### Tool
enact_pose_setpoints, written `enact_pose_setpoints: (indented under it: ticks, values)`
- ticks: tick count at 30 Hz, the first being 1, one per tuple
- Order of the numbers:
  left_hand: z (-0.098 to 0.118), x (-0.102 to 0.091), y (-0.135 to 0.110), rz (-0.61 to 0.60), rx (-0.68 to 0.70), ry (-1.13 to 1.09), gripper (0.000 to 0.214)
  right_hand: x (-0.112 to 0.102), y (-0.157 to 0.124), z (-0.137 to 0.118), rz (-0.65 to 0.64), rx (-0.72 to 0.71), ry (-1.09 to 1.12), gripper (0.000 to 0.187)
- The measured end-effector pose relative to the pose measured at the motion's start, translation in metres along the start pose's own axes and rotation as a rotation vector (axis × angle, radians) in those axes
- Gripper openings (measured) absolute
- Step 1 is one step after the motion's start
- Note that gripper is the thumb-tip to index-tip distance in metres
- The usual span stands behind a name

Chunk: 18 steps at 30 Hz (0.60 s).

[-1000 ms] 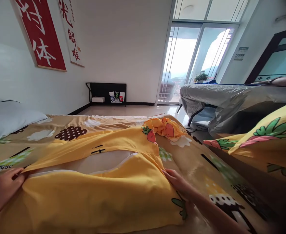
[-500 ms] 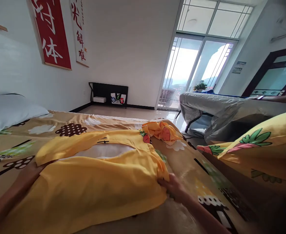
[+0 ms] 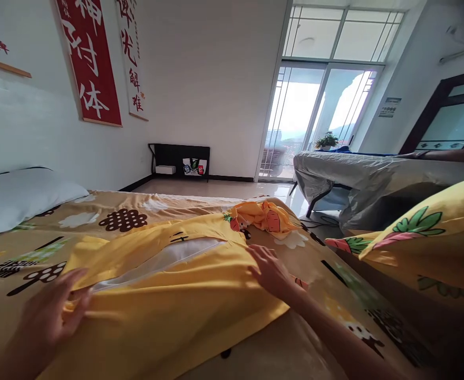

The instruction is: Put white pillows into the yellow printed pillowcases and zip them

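A yellow pillowcase [image 3: 168, 301] lies on the patterned bed sheet [image 3: 137, 211] in front of me, its slit gaping to show a white pillow [image 3: 164, 256] inside. My left hand [image 3: 52, 314] rests on the pillowcase's left end, fingers spread flat. My right hand [image 3: 269, 272] lies palm down on its right end, fingers stretched out. A bunched yellow cloth with carrot print [image 3: 266, 216] sits just beyond my right hand.
A white pillow [image 3: 18, 198] lies at the left by the wall. A yellow carrot-print pillow [image 3: 429, 243] is at the right. Beyond it stands a grey-covered table [image 3: 374, 169], where another person's arm [image 3: 445, 154] rests. A glass door [image 3: 315, 116] is at the back.
Both hands have shifted onto the top of the pillowcase: the left moved up onto its left end, the right moved from the right edge onto the fabric. The camera tilted slightly.
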State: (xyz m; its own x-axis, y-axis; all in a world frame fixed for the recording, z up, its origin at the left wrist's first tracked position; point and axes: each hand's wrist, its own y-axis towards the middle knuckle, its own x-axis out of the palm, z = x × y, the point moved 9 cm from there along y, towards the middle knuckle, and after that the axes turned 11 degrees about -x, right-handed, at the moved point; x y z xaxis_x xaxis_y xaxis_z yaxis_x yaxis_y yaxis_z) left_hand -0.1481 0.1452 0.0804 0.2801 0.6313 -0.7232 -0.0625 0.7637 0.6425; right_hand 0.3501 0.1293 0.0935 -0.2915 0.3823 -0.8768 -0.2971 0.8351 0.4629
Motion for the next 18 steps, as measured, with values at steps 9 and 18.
enact_pose_setpoints:
  ticks: [9,18]
  values:
    - [0.135,0.03,-0.026,-0.736,0.006,-0.129,0.047,0.045,0.063,-0.137,-0.301,-0.545,0.094,0.074]
    - [0.156,0.005,-0.077,-0.947,0.21,-0.182,0.042,0.027,0.022,-0.144,-0.38,-0.747,-0.119,0.026]
